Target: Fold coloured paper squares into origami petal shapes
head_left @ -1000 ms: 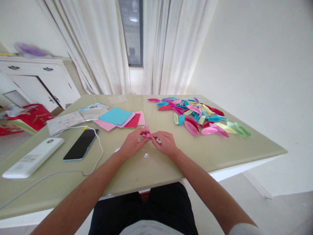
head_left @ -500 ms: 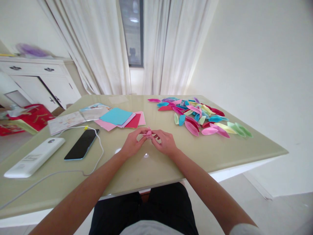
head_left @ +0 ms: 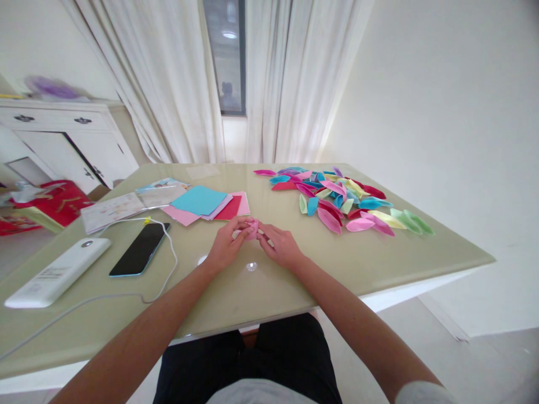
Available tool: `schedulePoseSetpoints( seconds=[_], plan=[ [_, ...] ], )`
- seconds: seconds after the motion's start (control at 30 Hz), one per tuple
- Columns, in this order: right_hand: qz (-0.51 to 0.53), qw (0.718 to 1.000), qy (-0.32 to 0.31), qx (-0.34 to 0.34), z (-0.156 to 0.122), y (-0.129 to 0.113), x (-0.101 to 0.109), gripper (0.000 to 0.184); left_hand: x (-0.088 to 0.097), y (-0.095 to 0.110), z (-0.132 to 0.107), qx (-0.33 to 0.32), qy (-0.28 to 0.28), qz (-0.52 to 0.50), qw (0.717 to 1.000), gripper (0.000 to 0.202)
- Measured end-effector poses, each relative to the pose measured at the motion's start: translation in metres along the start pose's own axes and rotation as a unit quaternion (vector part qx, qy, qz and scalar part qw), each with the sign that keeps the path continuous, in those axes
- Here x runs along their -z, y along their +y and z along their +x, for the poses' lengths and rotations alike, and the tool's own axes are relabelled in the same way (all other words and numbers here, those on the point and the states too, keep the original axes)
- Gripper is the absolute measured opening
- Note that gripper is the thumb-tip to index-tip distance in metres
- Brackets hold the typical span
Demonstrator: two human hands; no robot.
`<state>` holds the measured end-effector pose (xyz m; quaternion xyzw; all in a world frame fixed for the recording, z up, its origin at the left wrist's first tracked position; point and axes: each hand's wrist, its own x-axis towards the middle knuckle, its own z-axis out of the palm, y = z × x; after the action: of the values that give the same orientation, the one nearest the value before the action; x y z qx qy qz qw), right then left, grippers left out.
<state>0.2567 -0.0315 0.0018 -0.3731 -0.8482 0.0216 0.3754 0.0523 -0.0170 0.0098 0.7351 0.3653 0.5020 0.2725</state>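
Observation:
A small pink folded paper [head_left: 251, 229] is pinched between both my hands just above the glossy beige table [head_left: 379, 264]. My left hand [head_left: 225, 247] closes its fingers on the paper's left side. My right hand [head_left: 281, 245] grips its right side, fingers curled. Behind them lies a stack of flat coloured paper squares [head_left: 206, 203], blue on top. To the right spreads a pile of several folded paper pieces [head_left: 341, 199] in pink, blue, red, yellow and green.
A black phone [head_left: 140, 248] lies at left with a white cable [head_left: 168, 264] looping past it. A white power bank [head_left: 56, 272] sits at far left. Printed sheets [head_left: 122, 205] lie behind. A white cabinet [head_left: 63, 134] and curtains stand beyond.
Both hands shifted slightly forward and closed tighter on the pink paper, which now looks more compact between the fingertips.

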Motion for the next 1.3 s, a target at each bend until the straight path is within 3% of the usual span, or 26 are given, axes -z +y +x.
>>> schedulePoseSetpoints(
  seconds=[0.37,0.53,0.7,0.97,1.07,1.2,1.3],
  plan=[
    [0.040,0.999,-0.031,-0.014,0.000,0.000,0.000,0.034,0.001,0.004,0.002,0.010,0.002,-0.006,1.000,0.019],
    [0.102,0.994,-0.001,-0.044,0.003,-0.003,0.001,0.027,0.000,0.008,0.001,0.008,0.012,0.007,1.000,0.019],
    [0.163,0.982,0.036,-0.083,0.005,0.002,0.000,0.021,0.002,0.013,0.002,-0.024,-0.025,0.031,0.999,0.021],
    [0.224,0.966,0.060,-0.118,0.005,0.000,-0.003,0.020,0.001,0.004,0.000,-0.070,-0.048,0.098,0.992,0.026],
    [0.246,0.954,0.091,-0.148,0.006,0.008,-0.002,0.018,0.008,0.002,0.001,-0.078,-0.030,0.129,0.988,0.020],
    [0.286,0.932,0.130,-0.181,0.008,0.027,0.006,0.026,0.026,-0.007,0.008,-0.068,0.030,0.141,0.987,0.037],
    [0.316,0.923,0.126,-0.181,0.009,0.036,0.010,0.029,0.034,-0.017,0.010,-0.063,-0.005,0.115,0.991,0.033]
  ],
)
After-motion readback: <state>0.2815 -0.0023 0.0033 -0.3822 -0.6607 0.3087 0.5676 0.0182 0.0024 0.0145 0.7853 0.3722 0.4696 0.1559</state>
